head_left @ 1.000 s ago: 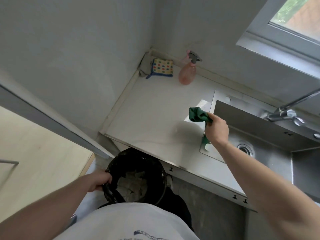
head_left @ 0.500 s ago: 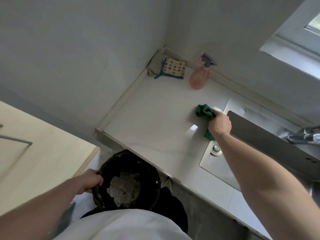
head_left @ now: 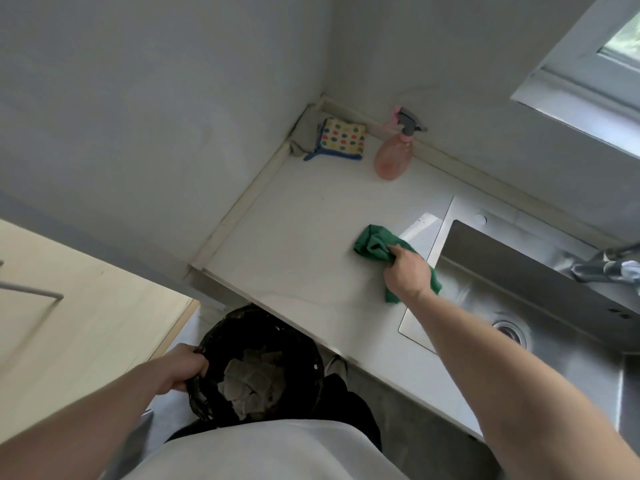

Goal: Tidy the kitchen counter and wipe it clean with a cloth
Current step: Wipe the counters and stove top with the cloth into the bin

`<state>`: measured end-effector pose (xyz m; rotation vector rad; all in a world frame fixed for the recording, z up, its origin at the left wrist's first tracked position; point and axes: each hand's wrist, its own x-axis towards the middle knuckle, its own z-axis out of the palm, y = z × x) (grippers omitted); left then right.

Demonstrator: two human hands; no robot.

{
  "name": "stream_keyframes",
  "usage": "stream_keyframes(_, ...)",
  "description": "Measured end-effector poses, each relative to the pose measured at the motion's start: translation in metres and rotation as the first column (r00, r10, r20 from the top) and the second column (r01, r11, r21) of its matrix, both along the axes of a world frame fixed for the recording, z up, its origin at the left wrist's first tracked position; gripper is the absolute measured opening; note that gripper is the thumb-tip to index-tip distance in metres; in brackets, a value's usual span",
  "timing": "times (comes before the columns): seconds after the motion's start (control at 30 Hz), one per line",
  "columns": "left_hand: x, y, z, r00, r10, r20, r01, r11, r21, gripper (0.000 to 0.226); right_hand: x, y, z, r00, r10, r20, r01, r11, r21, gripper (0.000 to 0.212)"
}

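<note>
Cloth beside sink edge

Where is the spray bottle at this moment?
The spray bottle stands upright on the counter by the back wall, just right of the dotted sponge in the corner, beyond the green cloth.

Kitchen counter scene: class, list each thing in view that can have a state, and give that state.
green cloth: crumpled, gripped on the counter
right hand: holding the cloth
left hand: gripping the bin rim
waste bin: open, paper scraps inside
spray bottle: upright
sponge: lying flat
</note>
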<state>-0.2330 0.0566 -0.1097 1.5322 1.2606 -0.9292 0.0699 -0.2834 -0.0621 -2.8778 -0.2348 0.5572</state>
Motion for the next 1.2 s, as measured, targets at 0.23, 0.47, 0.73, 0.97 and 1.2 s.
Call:
stream_keyframes(0.23,0.006,0.006,0.001,0.998,-0.063,0.029,0.063,0.998,-0.010,0.033,-0.092,0.039,0.013,0.990,0.137,-0.019,-0.136,0.990,0.035,0.065)
stream_keyframes(0.47,0.007,0.009,0.011,0.990,-0.124,0.065,0.125,0.992,-0.016,0.025,-0.182,0.085,0.012,0.984,0.167,-0.062,-0.159,0.980,0.118,0.055)
stream_keyframes(0.73,0.008,0.009,0.016,0.983,-0.148,0.110,0.152,0.988,-0.033,0.015,-0.248,0.109,0.018,0.928,0.222,-0.300,-0.121,0.940,0.320,0.044)
stream_keyframes(0.97,0.005,0.016,0.016,0.985,-0.142,0.100,0.150,0.986,-0.073,0.023,-0.181,0.064,0.057,0.984,-0.107,-0.144,0.157,0.904,0.397,0.029)
stream_keyframes(1.2,0.009,0.015,0.014,0.985,-0.139,0.106,0.145,0.988,-0.055,0.024,-0.103,0.022,0.061,0.954,-0.284,0.099,0.248,0.929,0.275,0.026)
